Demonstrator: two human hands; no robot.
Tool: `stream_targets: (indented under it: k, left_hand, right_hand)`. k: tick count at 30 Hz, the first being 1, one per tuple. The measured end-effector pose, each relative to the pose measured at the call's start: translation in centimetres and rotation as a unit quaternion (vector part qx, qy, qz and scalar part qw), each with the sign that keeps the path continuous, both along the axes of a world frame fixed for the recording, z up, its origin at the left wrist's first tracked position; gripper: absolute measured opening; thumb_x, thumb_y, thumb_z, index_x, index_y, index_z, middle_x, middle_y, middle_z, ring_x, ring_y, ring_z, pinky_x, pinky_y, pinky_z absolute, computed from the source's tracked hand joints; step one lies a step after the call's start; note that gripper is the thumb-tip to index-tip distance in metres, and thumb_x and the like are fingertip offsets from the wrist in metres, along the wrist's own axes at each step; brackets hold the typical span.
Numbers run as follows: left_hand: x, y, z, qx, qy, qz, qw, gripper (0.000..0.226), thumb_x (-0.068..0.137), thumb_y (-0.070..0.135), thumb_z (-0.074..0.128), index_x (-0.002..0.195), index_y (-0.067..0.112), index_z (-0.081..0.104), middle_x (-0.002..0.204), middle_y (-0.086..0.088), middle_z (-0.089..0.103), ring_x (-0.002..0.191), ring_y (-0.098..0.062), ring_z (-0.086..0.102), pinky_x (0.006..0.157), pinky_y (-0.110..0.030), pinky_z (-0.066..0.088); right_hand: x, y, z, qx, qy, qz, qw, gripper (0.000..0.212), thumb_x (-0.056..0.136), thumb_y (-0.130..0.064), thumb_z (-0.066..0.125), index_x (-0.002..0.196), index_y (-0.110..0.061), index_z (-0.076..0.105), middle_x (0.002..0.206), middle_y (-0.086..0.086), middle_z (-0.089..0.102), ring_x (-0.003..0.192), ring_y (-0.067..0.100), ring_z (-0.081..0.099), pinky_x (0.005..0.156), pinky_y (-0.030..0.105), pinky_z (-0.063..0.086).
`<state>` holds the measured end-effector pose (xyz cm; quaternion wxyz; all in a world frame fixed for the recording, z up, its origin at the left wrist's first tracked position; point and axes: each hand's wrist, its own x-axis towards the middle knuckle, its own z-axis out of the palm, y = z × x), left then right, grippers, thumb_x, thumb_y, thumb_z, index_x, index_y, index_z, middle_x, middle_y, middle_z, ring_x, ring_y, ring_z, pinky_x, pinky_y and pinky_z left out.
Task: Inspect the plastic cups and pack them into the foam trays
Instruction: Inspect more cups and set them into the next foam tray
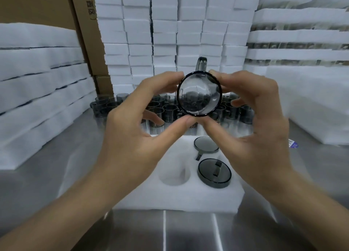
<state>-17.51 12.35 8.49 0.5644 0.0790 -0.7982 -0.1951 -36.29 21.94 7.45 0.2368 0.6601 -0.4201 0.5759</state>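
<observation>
Above a white foam tray (170, 198) on a steel desk (90, 232), the left hand (132, 122) at 9 o'clock and the right hand (258, 122) at 3 pinch one smoky grey cup (199, 94) by its edge. Its long axis runs straight away from the viewer, with a round end facing the camera and the handle at 12 o'clock. Two packed cups (214, 172) sit on the tray's 3 o'clock side.
</observation>
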Motion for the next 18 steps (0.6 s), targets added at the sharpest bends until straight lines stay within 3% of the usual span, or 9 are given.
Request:
stream_targets:
  k: [2, 5, 8, 10, 14, 18]
  left_hand:
    - [-0.2, 0.1, -0.1, 0.079, 0.012, -0.053, 0.995, 0.051, 0.097, 0.028, 0.079, 0.143, 0.028, 0.058, 0.13, 0.015, 0.073, 0.126, -0.015, 0.068, 0.084, -0.031, 0.06]
    - [-0.6, 0.2, 0.1, 0.205, 0.025, -0.105, 0.973, 0.043, 0.1, 0.038, 0.072, 0.14, 0.031, 0.055, 0.102, 0.011, 0.081, 0.097, -0.005, 0.074, 0.078, -0.022, 0.057]
    - [-0.8, 0.3, 0.4, 0.319, 0.015, -0.134, 0.938, 0.05, 0.095, 0.059, 0.067, 0.136, 0.031, 0.061, 0.104, 0.001, 0.082, 0.091, -0.012, 0.076, 0.068, -0.023, 0.057]
    - [-1.0, 0.3, 0.5, 0.379, 0.001, -0.15, 0.913, 0.052, 0.097, 0.066, 0.065, 0.132, 0.027, 0.066, 0.106, -0.004, 0.082, 0.085, -0.015, 0.076, 0.066, -0.025, 0.055]
    - [-1.2, -0.1, 0.3, 0.44, -0.019, -0.159, 0.884, 0.045, 0.104, 0.055, 0.055, 0.125, 0.02, 0.072, 0.096, -0.008, 0.08, 0.073, -0.018, 0.07, 0.069, -0.032, 0.052]
    - [-1.2, -0.4, 0.1, 0.42, -0.028, -0.151, 0.894, 0.033, 0.112, 0.045, 0.048, 0.128, 0.025, 0.069, 0.089, -0.01, 0.08, 0.07, -0.02, 0.071, 0.071, -0.034, 0.05]
  right_hand:
    - [0.1, 0.0, 0.0, 0.02, -0.023, 0.021, 0.999, 0.065, 0.086, -0.013, 0.09, 0.136, -0.016, 0.048, 0.136, -0.009, 0.058, 0.127, 0.018, 0.064, 0.106, 0.027, 0.047]
    - [0.3, 0.2, 0.0, 0.06, -0.041, 0.044, 0.996, 0.071, 0.084, -0.022, 0.09, 0.139, -0.018, 0.045, 0.139, -0.007, 0.06, 0.134, 0.016, 0.061, 0.111, 0.031, 0.047]
    - [0.5, 0.2, -0.1, 0.073, -0.003, 0.009, 0.997, 0.07, 0.086, -0.031, 0.087, 0.143, -0.023, 0.048, 0.136, -0.015, 0.057, 0.127, 0.016, 0.06, 0.107, 0.037, 0.048]
    - [0.7, 0.0, -0.2, 0.074, 0.008, -0.015, 0.997, 0.063, 0.087, -0.032, 0.08, 0.143, -0.027, 0.05, 0.131, -0.017, 0.057, 0.122, 0.012, 0.058, 0.104, 0.033, 0.046]
    - [0.9, -0.2, -0.5, 0.083, 0.001, -0.045, 0.996, 0.06, 0.087, -0.032, 0.077, 0.142, -0.028, 0.055, 0.12, -0.002, 0.062, 0.115, 0.021, 0.058, 0.101, 0.029, 0.045]
    - [1.1, -0.4, -1.0, 0.1, -0.016, -0.05, 0.994, 0.059, 0.091, -0.039, 0.072, 0.147, -0.031, 0.053, 0.119, -0.012, 0.057, 0.114, 0.016, 0.057, 0.102, 0.024, 0.042]
